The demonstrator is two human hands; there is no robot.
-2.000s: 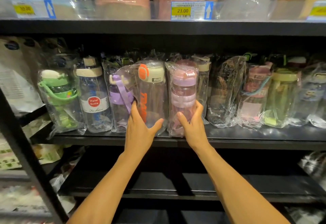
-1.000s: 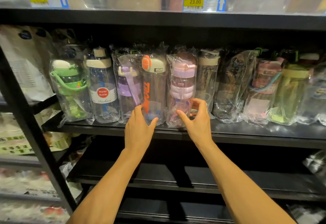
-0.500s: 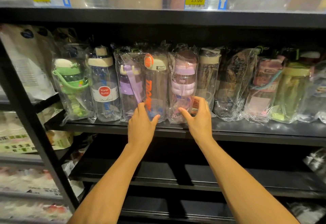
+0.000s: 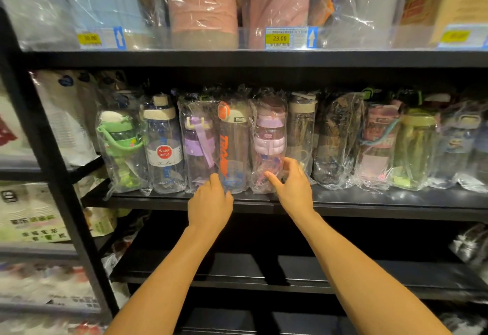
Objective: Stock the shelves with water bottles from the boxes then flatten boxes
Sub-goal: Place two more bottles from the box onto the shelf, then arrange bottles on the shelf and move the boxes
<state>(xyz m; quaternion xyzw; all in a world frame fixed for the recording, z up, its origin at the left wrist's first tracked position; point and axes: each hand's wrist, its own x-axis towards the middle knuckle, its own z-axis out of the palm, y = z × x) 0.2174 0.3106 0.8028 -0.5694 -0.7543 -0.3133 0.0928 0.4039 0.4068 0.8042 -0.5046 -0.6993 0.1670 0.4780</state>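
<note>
Left grip: the left grip is released, fingers nearly straight, tips touching the foot of the orange-lid bottle
Right grip: the right grip curls round the lower part of the pink bottle, thumb in front, fingers on its right side
Bottles: both stand upright in clear wrap on the middle shelf, side by side and touching
Key relation: each bottle lies straight ahead of and above its own grip, long axis vertical
Neighbours: the purple-strap bottle touches the orange-lid one on the left; the beige-lid bottle stands just beside the pink one on the right
Edges: the shelf's front edge runs just under both grips; the upper shelf hangs above the caps
Open room: probably none sideways, so only straight back or out toward the person
</note>
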